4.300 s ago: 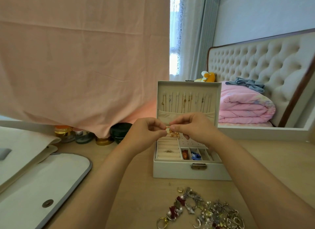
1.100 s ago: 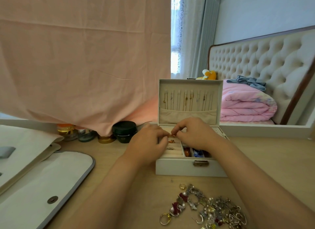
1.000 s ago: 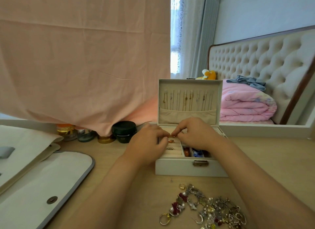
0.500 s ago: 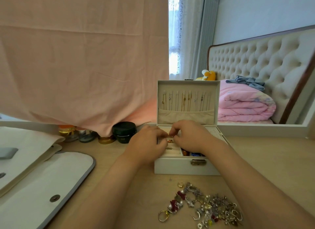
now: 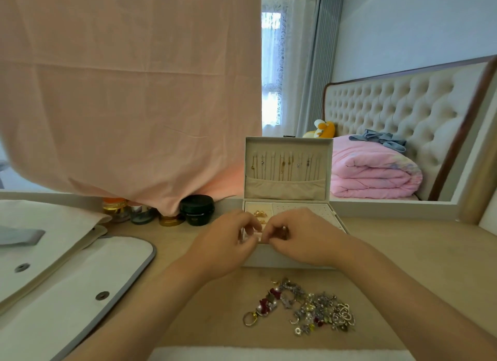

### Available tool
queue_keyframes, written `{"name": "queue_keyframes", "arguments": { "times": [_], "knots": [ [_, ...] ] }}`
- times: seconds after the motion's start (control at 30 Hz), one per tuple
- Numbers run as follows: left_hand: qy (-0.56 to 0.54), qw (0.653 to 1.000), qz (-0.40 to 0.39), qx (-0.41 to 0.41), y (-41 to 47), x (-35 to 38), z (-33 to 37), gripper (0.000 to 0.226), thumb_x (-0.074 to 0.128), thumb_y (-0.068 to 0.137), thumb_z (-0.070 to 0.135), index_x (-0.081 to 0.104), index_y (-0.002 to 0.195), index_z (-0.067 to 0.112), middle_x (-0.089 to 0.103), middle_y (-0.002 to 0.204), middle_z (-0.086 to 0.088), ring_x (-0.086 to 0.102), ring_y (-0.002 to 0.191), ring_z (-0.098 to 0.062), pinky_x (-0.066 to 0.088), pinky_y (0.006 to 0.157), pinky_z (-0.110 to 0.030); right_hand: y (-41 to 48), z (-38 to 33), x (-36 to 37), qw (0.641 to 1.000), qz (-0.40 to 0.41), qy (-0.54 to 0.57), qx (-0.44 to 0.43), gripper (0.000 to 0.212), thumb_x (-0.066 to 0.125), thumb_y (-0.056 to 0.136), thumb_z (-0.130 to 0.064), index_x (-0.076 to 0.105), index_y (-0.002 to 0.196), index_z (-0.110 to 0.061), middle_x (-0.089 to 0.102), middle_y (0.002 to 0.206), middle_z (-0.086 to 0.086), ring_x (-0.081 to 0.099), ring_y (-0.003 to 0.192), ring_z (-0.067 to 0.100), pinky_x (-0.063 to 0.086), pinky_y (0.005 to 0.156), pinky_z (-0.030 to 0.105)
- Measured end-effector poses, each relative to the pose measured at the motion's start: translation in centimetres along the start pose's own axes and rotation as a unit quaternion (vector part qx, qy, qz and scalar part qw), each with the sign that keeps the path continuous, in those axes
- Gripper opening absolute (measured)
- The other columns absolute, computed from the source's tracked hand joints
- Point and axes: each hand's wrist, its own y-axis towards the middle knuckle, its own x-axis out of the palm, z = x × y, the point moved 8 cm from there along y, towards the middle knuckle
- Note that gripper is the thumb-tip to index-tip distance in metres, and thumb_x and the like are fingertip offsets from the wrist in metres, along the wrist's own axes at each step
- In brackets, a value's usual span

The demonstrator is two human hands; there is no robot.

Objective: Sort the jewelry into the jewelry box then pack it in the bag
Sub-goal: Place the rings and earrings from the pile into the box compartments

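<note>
A white jewelry box (image 5: 269,259) stands open mid-table, its upright lid (image 5: 287,184) hung with several thin chains. Gold pieces (image 5: 259,214) sit in the beige ring rolls at its back left. My left hand (image 5: 228,243) and my right hand (image 5: 301,238) meet over the box's front left corner. Their fingers are curled and the tips touch above the ring rolls. Whatever lies between the tips is hidden. A tangled pile of loose jewelry (image 5: 306,307) lies on the table in front of the box. The white bag (image 5: 67,282) lies flat at the left, flap open.
Small jars, among them a black one (image 5: 197,209), stand behind my left hand under a hanging pink cloth (image 5: 129,91). A bed with a folded pink quilt (image 5: 373,172) shows at the back right. A white strip (image 5: 269,354) runs along the table's near edge.
Both hands came down from in front of the lid into the box and drew toward its front edge. The small gold piece pinched between them earlier no longer shows between the fingers.
</note>
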Motion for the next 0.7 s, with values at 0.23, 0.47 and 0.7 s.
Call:
{"name": "queue_keyframes", "arguments": {
  "times": [0.23,0.47,0.7],
  "knots": [
    [0.003,0.999,-0.045,0.002,-3.5,1.6,0.6,0.015,0.059,0.095,0.031,0.062,0.105,0.042,0.059,0.096,0.022,0.054,0.091,0.001,0.049,0.078,-0.018,-3.0,-0.4,2.3,0.988,-0.071,-0.136,0.003,0.021,0.063,0.094,-0.032,0.073,0.111,-0.039,0.071,0.108,-0.020,0.062,0.097,0.002,0.049,0.082,0.022],
    [0.015,0.995,-0.095,-0.002,-5.0,4.1,-0.2,0.020,0.058,0.095,0.035,0.064,0.113,0.043,0.060,0.101,0.024,0.054,0.092,0.002,0.050,0.079,-0.018,-3.1,-1.0,3.6,0.970,-0.081,-0.231,-0.011,0.021,0.058,0.097,-0.041,0.072,0.112,-0.035,0.071,0.108,-0.010,0.062,0.104,0.013,0.050,0.088,0.033],
    [0.010,0.995,-0.096,-0.007,-4.9,4.7,-0.4,0.019,0.062,0.094,0.034,0.065,0.111,0.043,0.062,0.100,0.024,0.053,0.093,0.003,0.051,0.080,-0.020,-3.0,-0.7,4.5,0.974,-0.081,-0.211,0.007,0.022,0.057,0.098,-0.039,0.074,0.109,-0.032,0.072,0.102,-0.009,0.064,0.095,0.012,0.052,0.083,0.031]
  ]
}}
